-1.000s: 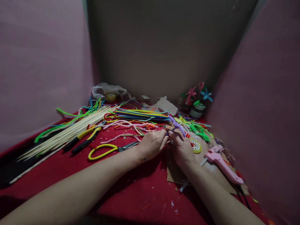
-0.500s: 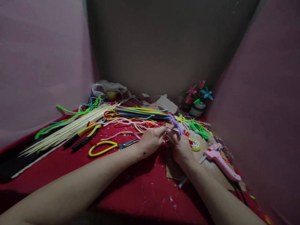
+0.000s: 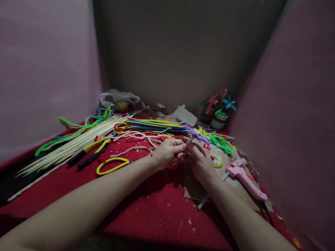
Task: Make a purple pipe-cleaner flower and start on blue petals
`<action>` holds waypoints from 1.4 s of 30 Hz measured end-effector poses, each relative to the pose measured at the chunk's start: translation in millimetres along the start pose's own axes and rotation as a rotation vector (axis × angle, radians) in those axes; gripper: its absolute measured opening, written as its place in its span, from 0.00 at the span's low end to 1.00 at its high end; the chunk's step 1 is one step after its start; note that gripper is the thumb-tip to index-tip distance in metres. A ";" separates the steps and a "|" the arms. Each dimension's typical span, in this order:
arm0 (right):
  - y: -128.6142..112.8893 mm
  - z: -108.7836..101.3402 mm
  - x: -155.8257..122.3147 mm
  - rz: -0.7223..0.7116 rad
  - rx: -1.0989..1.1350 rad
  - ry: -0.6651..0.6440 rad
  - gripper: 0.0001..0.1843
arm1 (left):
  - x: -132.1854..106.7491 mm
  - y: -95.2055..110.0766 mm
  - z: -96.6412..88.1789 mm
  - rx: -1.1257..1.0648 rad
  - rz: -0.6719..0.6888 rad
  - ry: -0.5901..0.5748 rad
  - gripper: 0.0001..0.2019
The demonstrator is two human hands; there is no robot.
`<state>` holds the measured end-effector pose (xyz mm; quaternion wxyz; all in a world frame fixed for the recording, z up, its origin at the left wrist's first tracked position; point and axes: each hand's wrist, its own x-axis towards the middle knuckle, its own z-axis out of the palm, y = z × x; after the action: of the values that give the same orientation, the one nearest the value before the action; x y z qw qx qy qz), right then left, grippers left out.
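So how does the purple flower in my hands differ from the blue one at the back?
The purple flower is held between your left hand and right hand; the blue flower stands at the back above the pale jar. The purple flower shows mostly side-on, while the blue flower spreads open like a star. Both have slim petals.

Two hands [image 3: 167, 152] are counted, one glue gun [image 3: 244, 179] at four o'clock, three flowers [image 3: 229, 103] at two, and one pair each of scissors [image 3: 115, 159] and pliers [image 3: 103, 149] at eight.
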<state>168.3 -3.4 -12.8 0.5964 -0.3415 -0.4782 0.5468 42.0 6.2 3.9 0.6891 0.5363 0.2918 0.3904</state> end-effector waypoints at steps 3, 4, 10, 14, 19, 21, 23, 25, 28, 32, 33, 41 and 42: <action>0.8 -1.6 1.3 0.057 0.042 -0.082 0.13 | -0.3 1.4 0.0 -0.101 -0.023 -0.046 0.15; 0.8 -2.1 1.7 0.060 0.045 -0.088 0.13 | -0.4 1.8 0.0 -0.128 -0.033 -0.056 0.15; -6.9 -0.5 2.0 0.036 0.080 -0.149 0.12 | -0.2 0.8 -4.7 -0.253 -0.067 -0.132 0.12; -12.5 2.0 1.1 0.049 0.134 -0.191 0.12 | -0.6 0.4 -8.1 -0.294 -0.068 -0.184 0.12; -8.6 -0.5 1.9 -0.071 0.095 -0.148 0.08 | -2.1 3.6 -4.9 -0.221 -0.065 -0.165 0.12; -5.9 -1.8 2.2 -0.117 0.065 -0.106 0.07 | -2.4 5.3 -2.8 -0.143 -0.028 -0.135 0.14; -3.8 -2.4 2.1 -0.150 0.055 -0.074 0.07 | -2.7 6.9 -0.6 -0.017 0.022 -0.102 0.16; -2.5 -2.5 1.8 -0.155 0.054 -0.054 0.08 | -3.2 7.6 1.8 0.144 0.077 -0.042 0.17; -1.0 -2.8 1.2 -0.147 0.056 -0.047 0.09 | -3.8 5.0 5.3 0.392 0.209 0.070 0.10; 0.7 -3.3 0.3 -0.125 0.058 -0.058 0.08 | -3.5 -3.4 5.9 0.667 0.447 0.195 0.08; 0.7 -3.2 0.0 -0.118 0.058 -0.060 0.08 | -3.1 -5.0 5.3 0.694 0.474 0.213 0.08; -0.9 -0.9 -2.3 -0.058 0.049 -0.126 0.09 | -2.4 2.6 3.7 0.272 0.160 0.117 0.10; -0.5 -1.2 -2.1 -0.049 0.046 -0.135 0.11 | -2.4 3.9 3.0 0.230 0.145 0.101 0.11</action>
<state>169.7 -5.4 -13.1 0.5836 -0.2782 -0.5129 0.5648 42.3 3.1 8.4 0.5774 0.6110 0.3296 0.4297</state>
